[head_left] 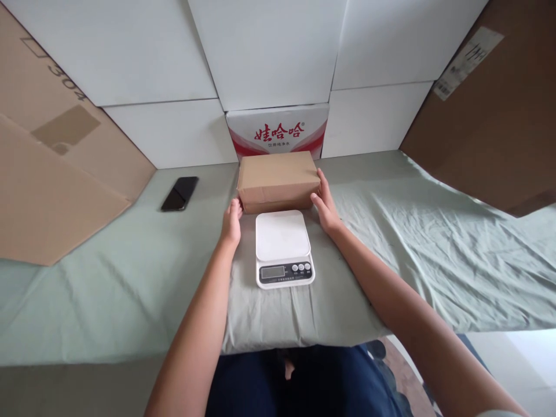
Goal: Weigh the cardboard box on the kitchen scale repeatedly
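Observation:
A closed brown cardboard box (278, 179) lies at the back of the cloth-covered table, between my two hands. My left hand (232, 222) grips its left end near the lower front corner, the fingers partly hidden behind the box. At the opposite end, my right hand (325, 202) has its thumb at the front corner and its fingers along the right side. Just in front of the box sits a white digital kitchen scale (282, 236) with a bare platform. Its display looks blank, and several round buttons are beside it.
A black smartphone (179, 193) lies on the green cloth (195, 243) to the left. Behind the box stands a white-and-red carton (278, 132) against white panels (269, 52). Large cardboard sheets flank the table at left (56, 150) and right (490, 121).

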{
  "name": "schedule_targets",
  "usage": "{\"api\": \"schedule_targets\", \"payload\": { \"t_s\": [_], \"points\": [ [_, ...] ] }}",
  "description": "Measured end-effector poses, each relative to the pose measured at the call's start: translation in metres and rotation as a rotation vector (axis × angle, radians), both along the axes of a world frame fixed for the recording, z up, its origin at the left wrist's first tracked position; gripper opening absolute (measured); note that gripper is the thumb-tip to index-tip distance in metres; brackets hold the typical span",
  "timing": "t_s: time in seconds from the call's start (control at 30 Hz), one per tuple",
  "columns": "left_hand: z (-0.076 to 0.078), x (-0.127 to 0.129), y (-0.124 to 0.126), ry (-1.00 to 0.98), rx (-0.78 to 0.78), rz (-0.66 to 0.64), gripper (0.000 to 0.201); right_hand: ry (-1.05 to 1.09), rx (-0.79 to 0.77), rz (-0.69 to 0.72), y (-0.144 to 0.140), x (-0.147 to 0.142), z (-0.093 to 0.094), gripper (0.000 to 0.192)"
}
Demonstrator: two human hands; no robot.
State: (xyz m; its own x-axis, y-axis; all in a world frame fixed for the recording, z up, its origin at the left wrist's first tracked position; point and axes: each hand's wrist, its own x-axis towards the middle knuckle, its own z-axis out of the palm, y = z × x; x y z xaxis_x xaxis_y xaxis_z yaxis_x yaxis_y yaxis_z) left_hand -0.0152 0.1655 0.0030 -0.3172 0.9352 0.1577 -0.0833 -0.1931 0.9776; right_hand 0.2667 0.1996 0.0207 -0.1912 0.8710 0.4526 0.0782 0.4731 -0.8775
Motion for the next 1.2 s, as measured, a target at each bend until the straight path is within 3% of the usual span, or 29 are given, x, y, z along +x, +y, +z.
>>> {"api": "schedule_targets", "payload": {
  "t_s": [0.23,0.37,0.57,0.73,0.93,1.2],
  "points": [
    [0.024,0.002,-0.021,0.195,0.176,-0.017,0.087,-0.019,0.198,-0.049,-0.001,0.002,0.0,0.099],
    [0.031,0.004,-0.051,0.244,0.297,-0.046,0.084,-0.094,0.301,-0.078,-0.024,0.013,0.001,0.098],
    [0.01,0.007,-0.113,0.206,0.216,-0.036,0.088,-0.186,0.304,-0.094,-0.078,0.023,-0.014,0.094],
    [-0.004,0.006,-0.147,0.186,0.195,-0.01,0.091,-0.199,0.326,-0.113,-0.101,0.023,-0.015,0.09],
    [-0.003,0.009,-0.153,0.152,0.144,0.009,0.092,-0.196,0.333,-0.081,-0.116,0.025,-0.01,0.082],
    [-0.004,0.01,-0.155,0.066,0.101,0.042,0.089,-0.188,0.323,-0.083,-0.115,0.024,-0.008,0.079]
  ]
}}
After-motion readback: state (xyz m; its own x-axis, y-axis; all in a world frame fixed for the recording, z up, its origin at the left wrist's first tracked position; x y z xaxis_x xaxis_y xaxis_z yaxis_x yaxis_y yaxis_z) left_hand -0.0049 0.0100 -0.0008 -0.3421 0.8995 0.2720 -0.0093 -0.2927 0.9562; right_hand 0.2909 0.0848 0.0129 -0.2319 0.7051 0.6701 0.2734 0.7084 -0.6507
